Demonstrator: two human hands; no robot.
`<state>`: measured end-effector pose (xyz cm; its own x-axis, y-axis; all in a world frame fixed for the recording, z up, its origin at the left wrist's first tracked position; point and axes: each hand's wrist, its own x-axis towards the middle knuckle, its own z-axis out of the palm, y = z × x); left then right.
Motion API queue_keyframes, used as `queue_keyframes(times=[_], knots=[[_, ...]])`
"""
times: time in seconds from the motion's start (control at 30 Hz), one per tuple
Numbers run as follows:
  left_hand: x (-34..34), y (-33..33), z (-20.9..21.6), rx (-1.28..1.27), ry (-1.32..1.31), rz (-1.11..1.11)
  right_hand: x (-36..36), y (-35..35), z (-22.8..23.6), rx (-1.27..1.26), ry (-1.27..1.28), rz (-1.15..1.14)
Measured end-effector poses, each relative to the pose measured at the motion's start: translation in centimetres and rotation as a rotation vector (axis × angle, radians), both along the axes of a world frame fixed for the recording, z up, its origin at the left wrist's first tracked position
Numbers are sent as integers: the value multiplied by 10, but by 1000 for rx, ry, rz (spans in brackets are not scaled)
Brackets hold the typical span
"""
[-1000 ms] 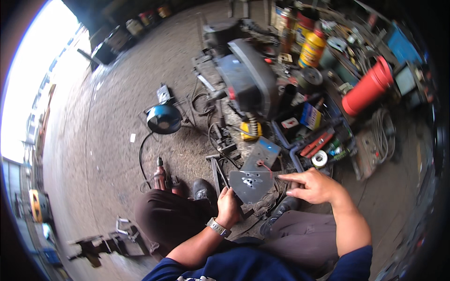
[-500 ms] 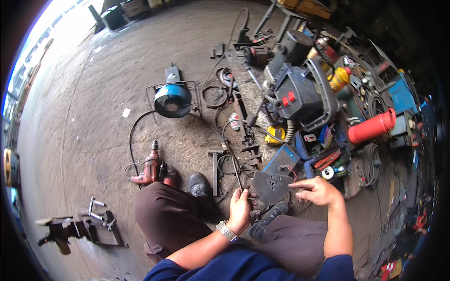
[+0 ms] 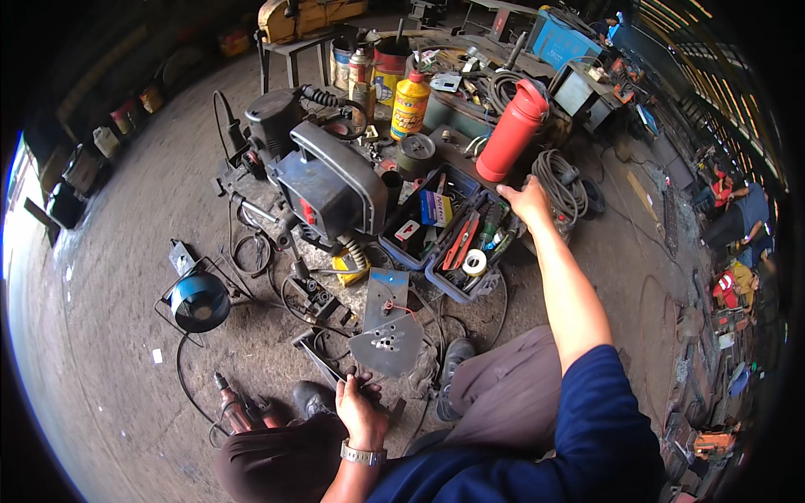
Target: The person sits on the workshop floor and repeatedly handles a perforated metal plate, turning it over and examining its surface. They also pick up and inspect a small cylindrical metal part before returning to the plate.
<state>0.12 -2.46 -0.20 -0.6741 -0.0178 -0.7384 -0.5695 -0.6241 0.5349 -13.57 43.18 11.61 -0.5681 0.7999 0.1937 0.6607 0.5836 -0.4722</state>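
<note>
My left hand point(image 3: 359, 414), with a metal watch point(image 3: 363, 455) on its wrist, is low in the middle, fingers curled in. A dark piece shows beside its fingers; what it holds I cannot make out. Just ahead lies a grey metal plate point(image 3: 386, 345) with several holes, overlapping a bluish plate point(image 3: 386, 289) with a thin red wire. My right hand point(image 3: 532, 204) is stretched out over the right edge of an open dark blue toolbox point(image 3: 459, 293), fingers apart, close below a red cylinder point(image 3: 513, 130). The toolbox contains red-handled pliers point(image 3: 461, 243), a white tape roll point(image 3: 475, 262) and small boxes.
A large dark machine point(image 3: 323, 184) stands left of the toolbox. A yellow bottle point(image 3: 410, 107) and coiled cable point(image 3: 560, 186) are behind it. At left are a blue round fan-like device point(image 3: 199, 300) and a red drill point(image 3: 235, 407). Other people point(image 3: 740, 214) are far right.
My view has swung right and up. My right hand has moved from beside the holed plate to the toolbox's far right edge. The thin rod seen in my left hand no longer shows clearly.
</note>
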Motion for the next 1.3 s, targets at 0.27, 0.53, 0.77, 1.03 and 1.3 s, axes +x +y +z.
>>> queue_keyframes(times=[0.27, 0.53, 0.77, 1.03, 1.3], knots=[[0, -4, -26, 26, -3, 48, -56, 41, -47, -109, 211, -23], [-12, 20, 0, -68, -19, 8, -71, 46, -66, -32, 416, 88], [-17, 26, 3, -109, -75, 36, -70, 60, -56, -8, 297, 158], [-15, 21, -6, -145, -28, -32, -66, 105, -49, -180, 318, 421], [-14, 15, -24, -190, 7, -29, -43, 66, -48, 8, 15, 215]])
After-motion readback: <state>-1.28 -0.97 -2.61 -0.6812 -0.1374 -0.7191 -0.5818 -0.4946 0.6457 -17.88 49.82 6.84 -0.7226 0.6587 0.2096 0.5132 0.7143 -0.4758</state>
